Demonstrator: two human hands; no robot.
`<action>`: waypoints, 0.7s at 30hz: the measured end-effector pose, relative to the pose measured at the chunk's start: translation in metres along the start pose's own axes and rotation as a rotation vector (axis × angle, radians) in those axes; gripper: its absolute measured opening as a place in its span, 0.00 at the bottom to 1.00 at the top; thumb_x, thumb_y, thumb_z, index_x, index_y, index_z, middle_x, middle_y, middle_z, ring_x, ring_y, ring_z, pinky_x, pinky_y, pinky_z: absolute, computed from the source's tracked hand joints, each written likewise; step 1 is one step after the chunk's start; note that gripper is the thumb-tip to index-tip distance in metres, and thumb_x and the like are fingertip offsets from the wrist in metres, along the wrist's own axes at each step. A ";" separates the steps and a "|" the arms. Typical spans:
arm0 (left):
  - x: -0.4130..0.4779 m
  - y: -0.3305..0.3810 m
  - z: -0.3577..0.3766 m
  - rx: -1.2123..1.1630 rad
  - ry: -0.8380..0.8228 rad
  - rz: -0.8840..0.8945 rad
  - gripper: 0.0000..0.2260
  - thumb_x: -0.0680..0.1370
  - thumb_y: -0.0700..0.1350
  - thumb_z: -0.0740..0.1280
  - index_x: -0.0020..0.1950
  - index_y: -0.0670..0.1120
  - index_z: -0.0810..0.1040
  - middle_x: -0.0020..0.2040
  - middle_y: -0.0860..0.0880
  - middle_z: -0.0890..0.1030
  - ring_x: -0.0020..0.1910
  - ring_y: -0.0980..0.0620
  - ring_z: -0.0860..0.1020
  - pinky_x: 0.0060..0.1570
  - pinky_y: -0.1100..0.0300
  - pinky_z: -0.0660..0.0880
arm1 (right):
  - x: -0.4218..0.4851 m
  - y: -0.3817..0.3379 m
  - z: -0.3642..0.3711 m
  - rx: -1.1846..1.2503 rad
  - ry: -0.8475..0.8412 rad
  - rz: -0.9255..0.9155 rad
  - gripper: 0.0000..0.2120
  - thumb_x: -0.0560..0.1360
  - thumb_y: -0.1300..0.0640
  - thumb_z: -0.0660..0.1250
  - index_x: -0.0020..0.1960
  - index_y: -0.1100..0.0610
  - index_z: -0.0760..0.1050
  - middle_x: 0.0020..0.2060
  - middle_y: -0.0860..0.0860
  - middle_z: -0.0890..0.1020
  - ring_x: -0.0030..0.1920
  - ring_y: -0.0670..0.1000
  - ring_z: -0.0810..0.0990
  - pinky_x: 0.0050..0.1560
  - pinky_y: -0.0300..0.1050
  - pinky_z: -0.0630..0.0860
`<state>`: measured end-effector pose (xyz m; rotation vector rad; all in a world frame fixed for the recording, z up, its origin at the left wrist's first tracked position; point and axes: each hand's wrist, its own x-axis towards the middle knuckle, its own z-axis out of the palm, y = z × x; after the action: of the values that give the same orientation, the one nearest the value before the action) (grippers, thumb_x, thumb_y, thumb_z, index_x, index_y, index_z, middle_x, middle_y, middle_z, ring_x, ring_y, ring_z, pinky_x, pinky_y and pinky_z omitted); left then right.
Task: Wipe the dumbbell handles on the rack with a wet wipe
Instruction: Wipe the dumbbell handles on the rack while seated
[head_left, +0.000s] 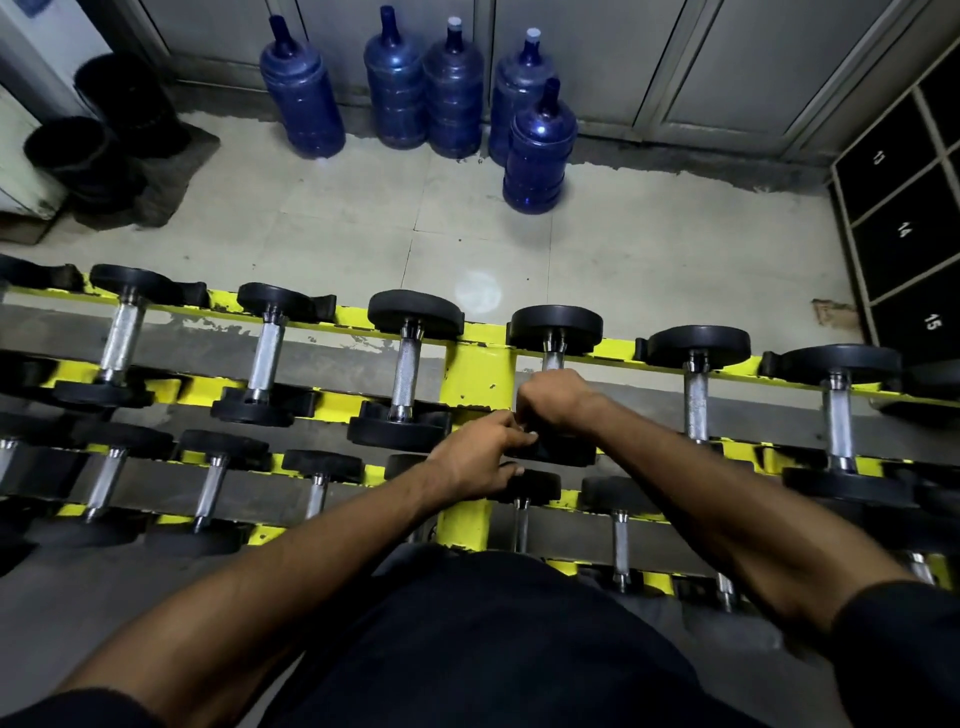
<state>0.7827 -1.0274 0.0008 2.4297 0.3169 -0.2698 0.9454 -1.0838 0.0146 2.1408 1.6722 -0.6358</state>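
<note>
A yellow dumbbell rack (475, 371) with two tiers runs across the head view, holding several black-ended dumbbells with steel handles. My right hand (553, 397) is curled round the handle of the upper-tier dumbbell (555, 325) just right of the yellow post, hiding most of that handle. My left hand (475, 457) grips the near black end of the same dumbbell, fingers curled over its edge. No wet wipe shows; it may be hidden inside my right fist. The neighbouring dumbbell handle (405, 376) to the left is bare.
Several blue water jugs (537, 150) stand on the tiled floor beyond the rack. Black buckets (78, 150) sit at the far left on a mat. Numbered black lockers (904, 228) line the right wall. My dark-clothed torso fills the bottom of the view.
</note>
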 end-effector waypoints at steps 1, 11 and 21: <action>0.001 0.000 0.000 0.004 0.000 0.016 0.23 0.77 0.47 0.72 0.72 0.49 0.75 0.66 0.49 0.75 0.64 0.50 0.75 0.67 0.55 0.72 | 0.005 -0.005 -0.005 -0.055 -0.052 -0.001 0.11 0.77 0.53 0.67 0.56 0.55 0.82 0.51 0.55 0.82 0.51 0.58 0.82 0.42 0.46 0.72; -0.003 0.000 0.010 -0.013 0.100 -0.015 0.22 0.77 0.50 0.72 0.70 0.52 0.76 0.60 0.55 0.75 0.58 0.55 0.77 0.61 0.54 0.77 | -0.035 0.038 0.034 0.640 0.221 0.220 0.04 0.66 0.58 0.77 0.41 0.56 0.85 0.36 0.48 0.85 0.38 0.47 0.82 0.39 0.40 0.75; -0.012 0.012 0.026 0.014 0.170 -0.106 0.25 0.77 0.52 0.70 0.74 0.52 0.72 0.67 0.54 0.71 0.64 0.52 0.75 0.64 0.54 0.75 | -0.017 0.040 0.075 1.257 0.152 0.613 0.06 0.73 0.69 0.68 0.40 0.63 0.82 0.35 0.54 0.83 0.38 0.51 0.80 0.36 0.42 0.77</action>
<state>0.7723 -1.0554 -0.0089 2.4586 0.5220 -0.1116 0.9707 -1.1475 -0.0393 3.3233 0.4635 -1.5862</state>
